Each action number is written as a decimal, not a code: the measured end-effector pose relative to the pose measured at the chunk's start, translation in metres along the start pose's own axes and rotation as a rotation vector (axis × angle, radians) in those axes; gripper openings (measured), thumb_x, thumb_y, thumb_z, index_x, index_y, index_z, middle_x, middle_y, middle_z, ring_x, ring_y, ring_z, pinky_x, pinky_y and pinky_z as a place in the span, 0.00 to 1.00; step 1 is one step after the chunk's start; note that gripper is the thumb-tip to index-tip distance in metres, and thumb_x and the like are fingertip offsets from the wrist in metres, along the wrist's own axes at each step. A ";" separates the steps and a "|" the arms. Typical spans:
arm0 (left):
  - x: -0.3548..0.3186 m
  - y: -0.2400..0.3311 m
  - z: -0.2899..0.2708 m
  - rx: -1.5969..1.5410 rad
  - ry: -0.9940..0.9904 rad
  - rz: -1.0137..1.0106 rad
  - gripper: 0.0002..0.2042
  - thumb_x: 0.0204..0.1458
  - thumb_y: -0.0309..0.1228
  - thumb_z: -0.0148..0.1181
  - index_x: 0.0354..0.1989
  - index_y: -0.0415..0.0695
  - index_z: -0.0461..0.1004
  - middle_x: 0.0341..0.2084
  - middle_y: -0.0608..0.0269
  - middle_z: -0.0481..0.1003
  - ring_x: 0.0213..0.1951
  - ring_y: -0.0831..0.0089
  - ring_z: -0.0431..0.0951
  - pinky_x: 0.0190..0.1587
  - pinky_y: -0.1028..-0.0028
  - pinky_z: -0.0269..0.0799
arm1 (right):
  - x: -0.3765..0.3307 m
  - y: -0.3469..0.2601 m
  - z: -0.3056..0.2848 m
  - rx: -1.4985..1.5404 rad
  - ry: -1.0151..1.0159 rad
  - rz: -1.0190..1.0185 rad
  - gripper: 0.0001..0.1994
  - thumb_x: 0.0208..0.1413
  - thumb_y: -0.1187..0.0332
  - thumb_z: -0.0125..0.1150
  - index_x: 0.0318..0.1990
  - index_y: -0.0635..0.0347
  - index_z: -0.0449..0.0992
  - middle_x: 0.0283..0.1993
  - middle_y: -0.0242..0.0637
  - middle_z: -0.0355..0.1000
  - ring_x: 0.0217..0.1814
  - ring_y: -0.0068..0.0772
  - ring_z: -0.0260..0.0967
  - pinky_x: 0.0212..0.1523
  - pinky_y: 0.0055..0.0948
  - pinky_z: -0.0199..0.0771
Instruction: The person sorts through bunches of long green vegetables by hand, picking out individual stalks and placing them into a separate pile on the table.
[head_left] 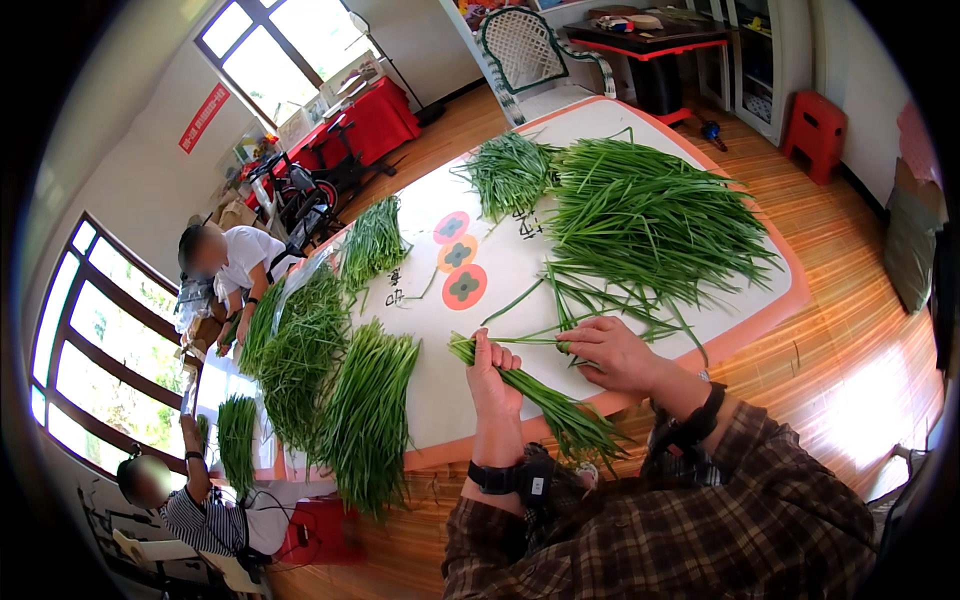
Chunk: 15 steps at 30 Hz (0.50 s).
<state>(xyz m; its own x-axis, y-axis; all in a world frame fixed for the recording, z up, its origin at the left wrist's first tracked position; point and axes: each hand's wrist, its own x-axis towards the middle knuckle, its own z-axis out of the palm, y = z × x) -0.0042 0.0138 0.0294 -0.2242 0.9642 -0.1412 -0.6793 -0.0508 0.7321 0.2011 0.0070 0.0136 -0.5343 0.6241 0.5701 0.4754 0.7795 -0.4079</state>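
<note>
Green stalks [565, 405] fill the left hand [494, 375], fingers closed around the bunch near its pale ends, leaves trailing right over the tabletop's [445, 400] near edge. The right hand [613, 352] has its fingertips drawn together on a few thin stems. This bunch seems partway picked through: loose strands [610, 288] lie just beyond, and the large far-right heap [650, 220] looks left to do. The near-left bundle [365, 415] lies fairly aligned, perhaps finished.

Leaf bunch [562, 405], lower centre: green, paler at one end. Table [440, 405], centre: white, salmon-pink-edged. Shirt [720, 550], lower right: brown-black plaid. Top [212, 522], lower left: dark-and-white stripes. Stool [815, 135], upper right: red.
</note>
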 end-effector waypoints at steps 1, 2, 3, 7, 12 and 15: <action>-0.002 0.001 0.002 0.007 0.009 0.008 0.10 0.56 0.37 0.50 0.39 0.45 0.64 0.15 0.75 0.49 0.18 0.81 0.49 0.21 0.78 0.51 | -0.001 0.002 0.002 -0.025 0.006 0.021 0.15 0.40 0.73 0.57 0.40 0.60 0.71 0.53 0.32 0.66 0.52 0.40 0.61 0.52 0.38 0.59; -0.003 0.005 0.000 0.010 0.000 0.043 0.10 0.56 0.37 0.50 0.39 0.45 0.64 0.16 0.73 0.52 0.19 0.81 0.52 0.23 0.78 0.53 | -0.001 0.004 0.004 -0.049 0.011 0.042 0.15 0.40 0.73 0.56 0.40 0.60 0.71 0.53 0.33 0.66 0.52 0.40 0.61 0.52 0.38 0.59; -0.006 0.012 -0.004 0.012 -0.008 0.078 0.10 0.56 0.38 0.49 0.39 0.45 0.64 0.18 0.72 0.55 0.20 0.80 0.54 0.25 0.78 0.54 | -0.002 0.005 0.007 -0.062 0.032 0.070 0.14 0.41 0.74 0.54 0.39 0.60 0.71 0.51 0.34 0.66 0.51 0.41 0.61 0.51 0.39 0.59; -0.025 0.041 0.007 0.203 0.052 0.390 0.12 0.57 0.41 0.47 0.39 0.45 0.63 0.32 0.62 0.68 0.35 0.74 0.67 0.39 0.74 0.63 | -0.004 0.010 0.009 -0.107 0.135 0.177 0.14 0.41 0.74 0.54 0.39 0.61 0.70 0.50 0.36 0.67 0.49 0.43 0.61 0.50 0.39 0.60; -0.051 0.094 -0.003 0.187 -0.056 0.715 0.14 0.57 0.45 0.44 0.40 0.46 0.64 0.48 0.57 0.66 0.53 0.69 0.63 0.54 0.67 0.59 | -0.003 0.009 0.006 -0.093 0.335 0.331 0.14 0.41 0.73 0.57 0.40 0.62 0.69 0.50 0.39 0.66 0.49 0.45 0.60 0.50 0.40 0.60; -0.067 0.118 0.004 0.319 0.114 0.962 0.14 0.58 0.43 0.43 0.39 0.45 0.65 0.50 0.56 0.64 0.53 0.68 0.63 0.58 0.63 0.57 | -0.004 0.015 -0.003 -0.030 0.517 0.323 0.11 0.42 0.72 0.57 0.36 0.61 0.70 0.50 0.38 0.66 0.50 0.44 0.59 0.51 0.38 0.58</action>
<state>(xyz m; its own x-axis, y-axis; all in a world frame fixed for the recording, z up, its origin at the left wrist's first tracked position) -0.0667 -0.0558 0.1278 -0.6534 0.5199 0.5501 0.0379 -0.7034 0.7098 0.2119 0.0158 0.0073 0.0454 0.7160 0.6966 0.5801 0.5488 -0.6019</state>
